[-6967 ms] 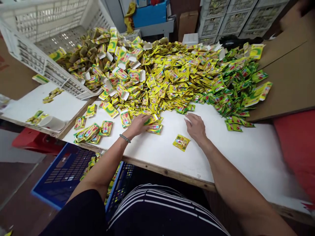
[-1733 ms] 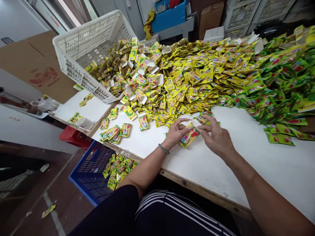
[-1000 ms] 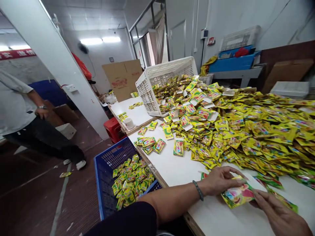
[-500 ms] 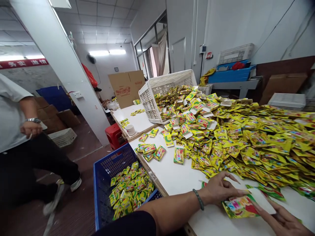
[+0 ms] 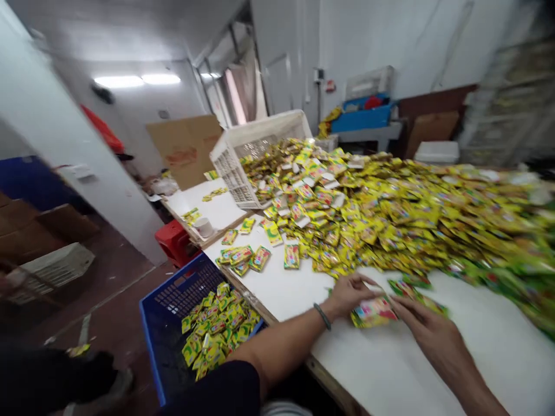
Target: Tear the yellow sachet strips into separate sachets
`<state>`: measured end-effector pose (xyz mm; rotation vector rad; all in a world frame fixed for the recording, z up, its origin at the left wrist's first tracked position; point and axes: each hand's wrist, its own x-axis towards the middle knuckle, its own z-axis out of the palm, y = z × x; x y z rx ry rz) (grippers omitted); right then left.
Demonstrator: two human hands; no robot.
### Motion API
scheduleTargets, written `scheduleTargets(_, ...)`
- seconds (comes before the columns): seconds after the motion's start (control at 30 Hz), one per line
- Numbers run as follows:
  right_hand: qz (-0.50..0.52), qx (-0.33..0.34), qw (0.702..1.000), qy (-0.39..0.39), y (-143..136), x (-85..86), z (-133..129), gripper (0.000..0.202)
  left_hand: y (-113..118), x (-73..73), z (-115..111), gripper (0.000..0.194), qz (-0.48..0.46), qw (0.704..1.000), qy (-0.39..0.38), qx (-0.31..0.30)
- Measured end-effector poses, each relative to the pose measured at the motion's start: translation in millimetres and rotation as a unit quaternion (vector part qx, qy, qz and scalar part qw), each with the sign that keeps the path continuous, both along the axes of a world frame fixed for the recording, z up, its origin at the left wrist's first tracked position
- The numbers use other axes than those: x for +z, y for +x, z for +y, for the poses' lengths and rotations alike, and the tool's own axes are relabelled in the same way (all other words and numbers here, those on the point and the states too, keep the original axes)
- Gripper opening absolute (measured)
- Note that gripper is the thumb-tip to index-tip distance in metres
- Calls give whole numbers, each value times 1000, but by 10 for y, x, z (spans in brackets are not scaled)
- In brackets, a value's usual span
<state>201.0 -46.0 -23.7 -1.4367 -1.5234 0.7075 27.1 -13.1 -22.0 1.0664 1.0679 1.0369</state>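
I saw the sachet stack point(image 5: 373, 311) lying flat on the white surface point(image 5: 416, 370), long axis left-right, pinched between left hand point(image 5: 349, 293) and right hand point(image 5: 427, 332); both grips closed on it.

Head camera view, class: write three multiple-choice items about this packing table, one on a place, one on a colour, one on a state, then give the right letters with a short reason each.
1. Where is the blue plastic crate of packets?
A. on the white table
B. on the floor beside the white table
C. on the red stool

2. What colour is the tipped lattice basket at the heap's far end?
A. white
B. black
C. red

3. How does the small stack of yellow sachets lie?
A. untouched in the heap
B. hanging from the wall
C. between the left hand and the right hand, on the table

Answers: 1 B, it stands below the table edge; 2 A, its lattice walls are white; 3 C, both hands' fingers touch it.
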Motion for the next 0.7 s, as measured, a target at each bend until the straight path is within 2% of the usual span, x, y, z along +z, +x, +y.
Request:
scheduleTargets(0.07, 59, 20, 998, -18, -60, 108, -29, 34, 29, 68, 11, 65, -6, 1000, 7, 3)
scheduleTargets(0.13, 122, 39, 991, -48, -79, 143, 22, 37, 60, 127, 66, 58, 12, 1000, 15, -8)
scheduleTargets(0.2, 221, 15, 970, -96, -46, 132, 95, 45, 87, 170, 128, 51, 19, 999, 21, -37)
scheduleTargets(0.27, 278, -3, 952, -130, 12, 124, 135, 49, 100, 200, 157, 47, 12, 998, 24, -54)
scheduleTargets(0.53, 297, -1, 937, -184, 133, 196, 130, 45, 63, 183, 158, 48, 0, 996, 32, -88)
scheduleTargets(0.7, 285, -23, 944, -165, 87, 202, 119, 40, 47, 177, 152, 40, 64, 990, 109, -68)
